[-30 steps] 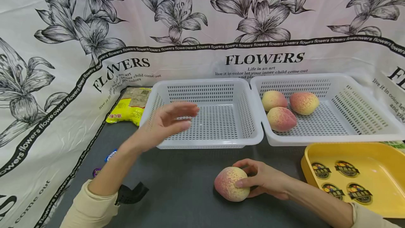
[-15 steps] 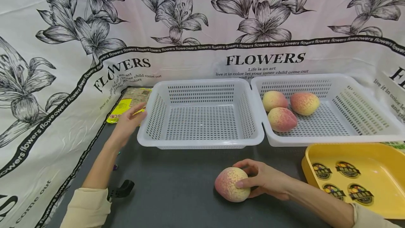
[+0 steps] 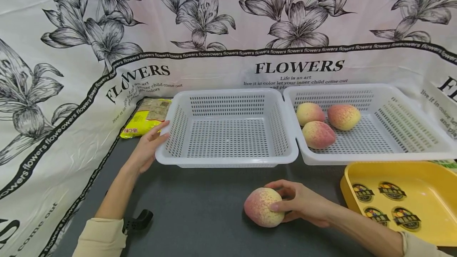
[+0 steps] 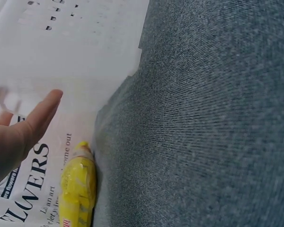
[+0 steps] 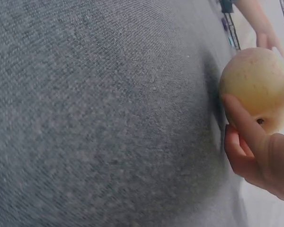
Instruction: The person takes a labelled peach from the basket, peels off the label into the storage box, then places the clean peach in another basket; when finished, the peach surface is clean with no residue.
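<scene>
My right hand (image 3: 303, 203) grips a pink-and-yellow peach (image 3: 262, 207) close over the dark table, thumb on its near side and fingers behind. The right wrist view shows the same peach (image 5: 253, 80) with its stem pit facing the palm. At the left end of the left white basket (image 3: 228, 162), my left hand (image 3: 148, 148) has its fingers extended, fingertips right at the rim. That basket has no fruit in it. Three more peaches (image 3: 317, 135) lie in the left part of the right white basket (image 3: 378, 156).
A yellow bag (image 3: 141, 124) lies behind the left hand, beside the basket. At the right front stands a yellow tray (image 3: 421, 193) with round black stickers. A flower-printed cloth (image 3: 214, 70) rises behind both baskets.
My left hand has moved left from over the left basket to its left end, then slightly closer to the rim. The right hand, still holding the peach, has shifted slightly right.
</scene>
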Demonstrator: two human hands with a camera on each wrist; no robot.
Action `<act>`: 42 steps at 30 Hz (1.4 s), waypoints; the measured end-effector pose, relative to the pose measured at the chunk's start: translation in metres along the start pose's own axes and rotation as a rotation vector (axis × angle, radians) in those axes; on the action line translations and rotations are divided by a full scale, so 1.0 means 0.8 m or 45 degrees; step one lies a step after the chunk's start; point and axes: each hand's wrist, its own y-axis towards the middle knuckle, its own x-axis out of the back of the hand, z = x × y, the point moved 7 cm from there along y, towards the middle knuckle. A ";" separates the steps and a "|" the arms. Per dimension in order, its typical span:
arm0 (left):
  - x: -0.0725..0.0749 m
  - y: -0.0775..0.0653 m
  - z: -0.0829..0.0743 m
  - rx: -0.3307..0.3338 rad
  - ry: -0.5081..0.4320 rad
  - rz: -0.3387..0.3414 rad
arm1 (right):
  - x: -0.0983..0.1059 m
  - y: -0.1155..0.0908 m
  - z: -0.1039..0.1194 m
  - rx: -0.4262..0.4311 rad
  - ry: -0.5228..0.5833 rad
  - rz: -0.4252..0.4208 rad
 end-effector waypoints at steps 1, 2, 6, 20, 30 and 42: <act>0.000 0.000 0.000 0.002 -0.011 0.000 | 0.001 -0.003 0.004 0.013 0.004 0.001; 0.000 0.000 0.001 0.005 -0.018 0.001 | 0.003 -0.006 0.009 0.024 0.006 -0.010; -0.001 0.000 0.001 0.011 -0.036 0.011 | 0.020 -0.027 0.051 0.154 0.018 -0.031; 0.000 -0.003 0.000 -0.005 -0.062 0.022 | 0.254 -0.105 0.154 0.388 -0.176 -0.423; -0.001 -0.001 0.002 -0.009 -0.037 0.022 | 0.338 -0.100 0.102 -0.102 -0.404 -0.434; -0.001 -0.001 0.004 -0.011 -0.046 0.014 | 0.366 -0.091 0.067 -0.226 -0.310 -0.296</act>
